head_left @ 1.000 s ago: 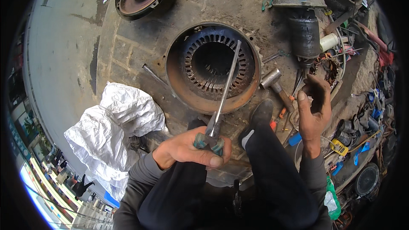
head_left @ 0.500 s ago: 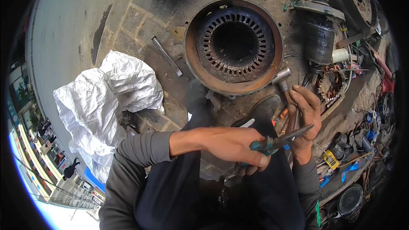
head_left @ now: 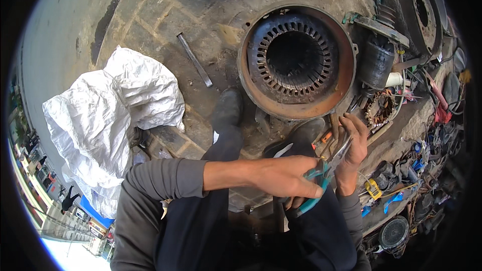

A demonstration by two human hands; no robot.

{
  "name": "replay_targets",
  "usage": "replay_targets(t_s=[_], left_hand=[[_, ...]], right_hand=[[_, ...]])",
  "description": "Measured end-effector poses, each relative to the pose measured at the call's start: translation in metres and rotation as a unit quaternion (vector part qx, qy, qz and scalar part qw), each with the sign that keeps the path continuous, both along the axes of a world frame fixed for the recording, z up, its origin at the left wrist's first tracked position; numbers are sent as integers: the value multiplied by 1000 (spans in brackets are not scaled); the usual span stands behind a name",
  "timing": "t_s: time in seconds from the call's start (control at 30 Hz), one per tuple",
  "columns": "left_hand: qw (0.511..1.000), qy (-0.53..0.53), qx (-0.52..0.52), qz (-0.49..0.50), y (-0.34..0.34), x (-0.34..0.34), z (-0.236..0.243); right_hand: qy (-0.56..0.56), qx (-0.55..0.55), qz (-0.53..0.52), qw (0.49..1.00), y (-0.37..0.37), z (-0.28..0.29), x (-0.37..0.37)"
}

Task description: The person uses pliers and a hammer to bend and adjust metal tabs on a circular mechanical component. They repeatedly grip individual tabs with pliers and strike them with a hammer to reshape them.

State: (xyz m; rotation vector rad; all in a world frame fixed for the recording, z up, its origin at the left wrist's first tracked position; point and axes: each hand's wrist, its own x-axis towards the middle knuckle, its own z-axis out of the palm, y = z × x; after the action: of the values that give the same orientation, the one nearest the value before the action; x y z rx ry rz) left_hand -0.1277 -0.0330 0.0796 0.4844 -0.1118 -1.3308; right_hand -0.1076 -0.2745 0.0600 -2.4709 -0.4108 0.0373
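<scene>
Teal-handled pliers [head_left: 315, 201] are gripped in my left hand [head_left: 283, 176], which reaches across my lap from the left. Their jaws slant up toward my right hand [head_left: 354, 143]. The fingers of that hand are curled upward around the jaw end; whatever they pinch is too small or hidden to make out. Beyond my feet stands a round rusty metal housing [head_left: 245, 78] with a slotted ring [head_left: 262, 65] inside and a dark central bore. Just past my right fingers, a brown handle-like piece [head_left: 334, 120] sits by the housing's near edge.
A flat metal bar [head_left: 195, 60] lies on the paving left of the housing. A crumpled white sack [head_left: 95, 120] is at the left. To the right are a dark cylindrical rotor [head_left: 377, 57], a copper winding ring [head_left: 380, 109], a yellow tool [head_left: 372, 189] and piled scrap.
My view has shifted, so the housing appears farther right. The pliers have turned, with their jaws now up at my right fingers and their handles spread wider. The hammer head no longer shows clearly.
</scene>
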Motion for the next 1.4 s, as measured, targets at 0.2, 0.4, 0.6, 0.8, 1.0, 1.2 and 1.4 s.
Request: replay_targets(t_s=[0.2,0.4,0.6,0.8,1.0,1.2,1.4], left_hand=[[997,-31,65,36,-7,-3,7],[986,-111,110,64,-18,4,-7],[999,-24,26,7,-30,10,4],[991,-76,106,32,-39,-6,-10],[902,-297,306,-66,-33,-53,-104],[744,-427,497,-133,-23,-110,-187],[799,-485,340,-104,7,-57,-88]], right_hand=[[12,33,0,999,-1,-9,-10],[67,31,9,997,-8,-8,-8],[33,-15,-33,999,-26,-13,-11],[155,165,-257,940,-52,-12,-3],[109,311,-293,897,-43,44,0],[66,347,-118,928,4,68,5],[126,331,-81,932,29,65,9]])
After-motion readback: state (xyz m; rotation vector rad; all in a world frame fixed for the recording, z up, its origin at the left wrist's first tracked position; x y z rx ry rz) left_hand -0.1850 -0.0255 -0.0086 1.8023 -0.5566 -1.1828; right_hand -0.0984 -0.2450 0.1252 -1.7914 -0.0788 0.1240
